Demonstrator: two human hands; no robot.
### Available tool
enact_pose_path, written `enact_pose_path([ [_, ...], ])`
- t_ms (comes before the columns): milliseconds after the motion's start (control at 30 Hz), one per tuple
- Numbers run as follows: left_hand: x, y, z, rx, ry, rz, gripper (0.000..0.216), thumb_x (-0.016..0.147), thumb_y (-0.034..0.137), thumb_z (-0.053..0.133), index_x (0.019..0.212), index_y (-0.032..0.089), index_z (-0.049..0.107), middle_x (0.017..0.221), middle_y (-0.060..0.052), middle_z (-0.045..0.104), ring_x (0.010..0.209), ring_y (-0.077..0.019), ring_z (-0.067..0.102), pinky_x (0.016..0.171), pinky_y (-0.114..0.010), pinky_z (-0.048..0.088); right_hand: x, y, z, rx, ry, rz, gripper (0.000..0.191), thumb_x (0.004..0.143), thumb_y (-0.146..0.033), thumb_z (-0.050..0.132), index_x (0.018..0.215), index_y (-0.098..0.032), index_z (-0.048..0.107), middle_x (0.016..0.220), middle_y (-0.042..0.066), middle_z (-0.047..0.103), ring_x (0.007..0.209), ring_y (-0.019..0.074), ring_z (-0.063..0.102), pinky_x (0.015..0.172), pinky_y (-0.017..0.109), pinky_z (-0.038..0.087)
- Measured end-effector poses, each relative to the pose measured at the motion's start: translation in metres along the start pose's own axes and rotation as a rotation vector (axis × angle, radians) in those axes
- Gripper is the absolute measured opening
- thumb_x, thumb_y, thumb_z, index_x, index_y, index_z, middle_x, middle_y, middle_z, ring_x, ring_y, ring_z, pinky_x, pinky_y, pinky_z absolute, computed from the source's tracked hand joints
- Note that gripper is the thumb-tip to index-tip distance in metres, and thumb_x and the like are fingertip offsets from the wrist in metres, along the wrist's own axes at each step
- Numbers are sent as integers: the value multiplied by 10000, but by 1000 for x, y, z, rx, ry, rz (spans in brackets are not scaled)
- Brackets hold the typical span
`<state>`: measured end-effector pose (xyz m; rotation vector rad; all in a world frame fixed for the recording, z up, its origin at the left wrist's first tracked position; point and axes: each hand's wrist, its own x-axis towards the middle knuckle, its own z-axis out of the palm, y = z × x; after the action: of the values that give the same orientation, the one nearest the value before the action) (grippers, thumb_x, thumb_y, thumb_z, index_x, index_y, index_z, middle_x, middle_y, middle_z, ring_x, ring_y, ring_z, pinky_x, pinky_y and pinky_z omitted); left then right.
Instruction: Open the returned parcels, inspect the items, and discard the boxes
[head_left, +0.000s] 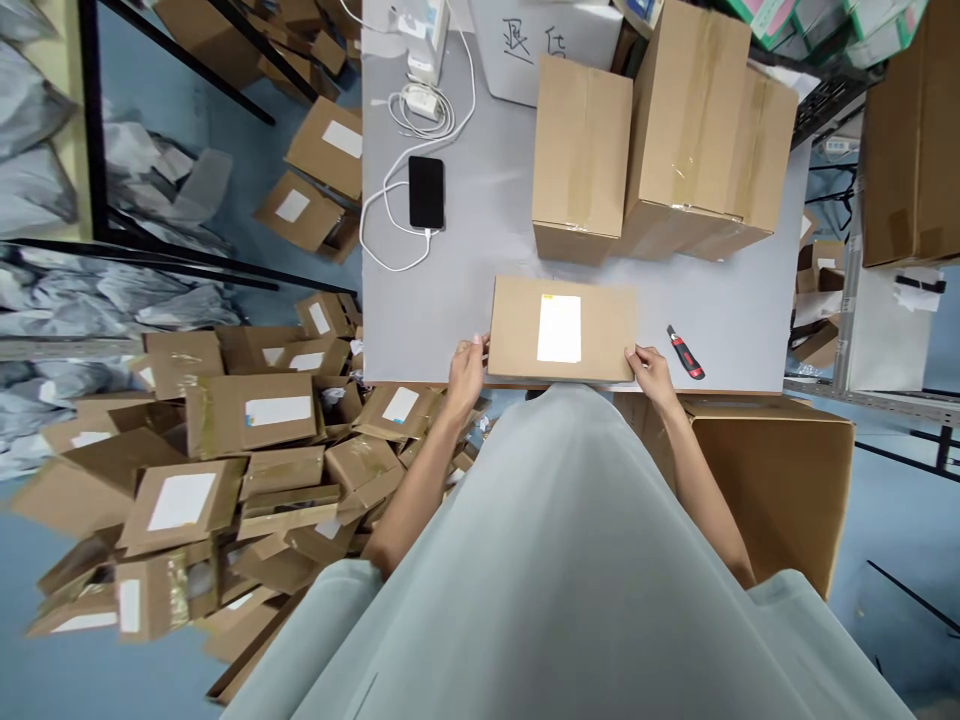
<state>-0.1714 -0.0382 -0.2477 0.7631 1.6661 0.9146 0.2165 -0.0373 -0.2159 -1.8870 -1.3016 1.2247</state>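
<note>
A flat brown cardboard box (517, 325) with a white label (559, 330) lies at the front edge of the grey table (487, 225). My left hand (468, 368) grips its left end, fingers closed at the side. At the lower right corner, my right hand (651, 370) pinches the box between thumb and fingers. To the right of that hand lies a red and black utility knife (685, 353). The fingertips behind the box's ends are partly hidden.
Taped cardboard boxes (583, 150) stand at the back right of the table. A phone (427, 193) on a white cable lies at the left. Many discarded boxes (255, 410) cover the floor at left. A large open carton (772, 490) stands below the table's right side.
</note>
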Motion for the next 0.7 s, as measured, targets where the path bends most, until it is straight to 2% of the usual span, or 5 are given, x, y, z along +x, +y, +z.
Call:
enact_pose_path([
  [200, 2, -25, 8, -28, 14, -46, 660, 1116, 703, 522, 1430, 186, 784, 1520, -185, 707, 1402, -316, 710, 1238, -468, 566, 2, 18, 7, 38, -15, 56, 818, 895, -909, 656, 1263, -207, 858, 1230, 168, 797, 1240, 343, 698, 1177, 524, 574],
  [333, 1, -34, 4, -47, -34, -108, 721, 1131, 722, 458, 1509, 170, 728, 1576, -196, 703, 1462, -327, 684, 1251, -498, 549, -2, 31, 9, 270, -8, 246, 817, 922, -885, 619, 1380, -232, 796, 1429, 146, 776, 1322, 332, 714, 1173, 523, 592],
  [467, -5, -42, 5, -43, -38, -185, 757, 1118, 751, 442, 1434, 144, 765, 1479, -213, 769, 1406, -350, 729, 1244, -540, 553, -12, 44, 15, 327, -47, 342, 732, 918, -840, 622, 1316, -254, 807, 1363, 140, 811, 1331, 351, 723, 1181, 583, 583],
  [600, -13, -47, 11, -29, -13, -209, 789, 1088, 802, 440, 1271, 137, 823, 1333, -219, 828, 1375, -380, 743, 1223, -569, 573, -22, 50, 24, 304, -106, 311, 575, 886, -735, 679, 1205, -282, 831, 1342, 99, 817, 1350, 349, 699, 1202, 628, 558],
  [700, -17, -42, 11, -23, 12, -182, 810, 1067, 829, 452, 1258, 133, 819, 1385, -230, 805, 1399, -395, 726, 1224, -568, 572, -23, 46, 20, 272, -107, 262, 517, 809, -682, 759, 1111, -268, 835, 1270, 90, 821, 1327, 356, 692, 1236, 650, 514],
])
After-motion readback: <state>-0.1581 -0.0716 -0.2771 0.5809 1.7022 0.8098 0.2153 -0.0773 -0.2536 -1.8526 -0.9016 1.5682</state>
